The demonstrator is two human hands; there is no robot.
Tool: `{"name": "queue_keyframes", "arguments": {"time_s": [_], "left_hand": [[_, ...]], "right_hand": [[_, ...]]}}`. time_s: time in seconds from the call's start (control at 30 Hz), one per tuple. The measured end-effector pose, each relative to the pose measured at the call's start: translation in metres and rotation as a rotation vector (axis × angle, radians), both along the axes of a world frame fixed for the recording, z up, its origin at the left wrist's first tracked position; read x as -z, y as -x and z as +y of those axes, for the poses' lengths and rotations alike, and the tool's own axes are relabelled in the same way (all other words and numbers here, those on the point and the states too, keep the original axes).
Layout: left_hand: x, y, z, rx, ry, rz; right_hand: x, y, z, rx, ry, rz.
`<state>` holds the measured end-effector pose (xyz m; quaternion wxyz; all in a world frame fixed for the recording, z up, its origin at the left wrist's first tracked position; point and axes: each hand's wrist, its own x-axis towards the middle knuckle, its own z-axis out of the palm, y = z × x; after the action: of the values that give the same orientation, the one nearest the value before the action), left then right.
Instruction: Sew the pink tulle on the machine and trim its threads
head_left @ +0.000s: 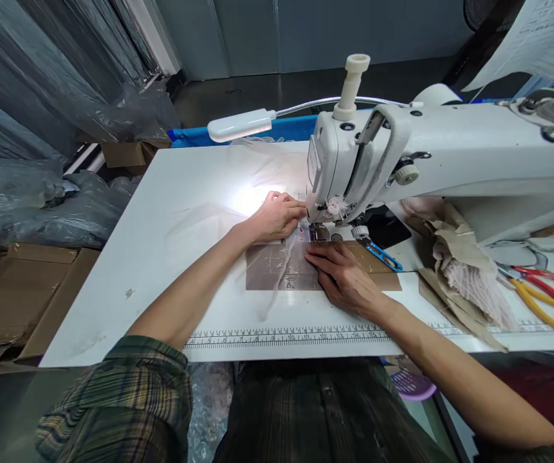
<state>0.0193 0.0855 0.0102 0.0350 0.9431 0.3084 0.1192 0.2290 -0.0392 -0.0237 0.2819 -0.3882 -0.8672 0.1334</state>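
A white sewing machine stands on a white table. A strip of sheer white fabric runs under its presser foot and across a brown plate. My left hand lies just left of the needle, fingers curled and pinched on the sheer fabric. My right hand rests in front of the presser foot, fingers stretched flat and pressing the fabric down onto the plate.
A gooseneck lamp lights the work spot. Blue thread snips lie right of the needle. Crumpled beige cloth and red and yellow scissors sit further right. Cardboard boxes and plastic-wrapped bundles crowd the left.
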Motion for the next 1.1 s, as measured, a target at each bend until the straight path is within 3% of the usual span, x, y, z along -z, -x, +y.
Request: {"name": "queue_keyframes", "arguments": {"time_s": [0.33, 0.5, 0.63, 0.73, 0.8, 0.9, 1.0, 1.1], "left_hand": [[0.013, -0.004, 0.009, -0.022, -0.047, 0.024], [-0.004, -0.002, 0.005, -0.056, -0.175, -0.03], [-0.032, 0.007, -0.026, 0.031, -0.177, -0.111], [-0.041, 0.02, -0.068, 0.267, -0.08, -0.06], [-0.036, 0.03, -0.095, 0.367, -0.024, 0.037], [-0.019, 0.038, -0.118, 0.289, -0.152, 0.069], [-0.005, 0.034, -0.119, 0.222, -0.277, -0.035], [-0.003, 0.022, -0.115, 0.199, -0.273, -0.098]], "right_hand": [[-0.001, 0.003, 0.0, 0.013, -0.006, -0.041], [-0.001, 0.003, 0.001, 0.007, -0.019, -0.039], [-0.003, 0.004, -0.001, 0.014, -0.014, -0.061], [-0.004, 0.005, -0.004, 0.033, -0.007, -0.081], [-0.005, 0.006, -0.007, 0.047, -0.001, -0.097], [-0.006, 0.008, -0.01, 0.063, 0.012, -0.11], [-0.005, 0.008, -0.009, 0.063, 0.051, -0.104], [-0.009, 0.002, -0.003, 0.015, 0.116, -0.032]]}}
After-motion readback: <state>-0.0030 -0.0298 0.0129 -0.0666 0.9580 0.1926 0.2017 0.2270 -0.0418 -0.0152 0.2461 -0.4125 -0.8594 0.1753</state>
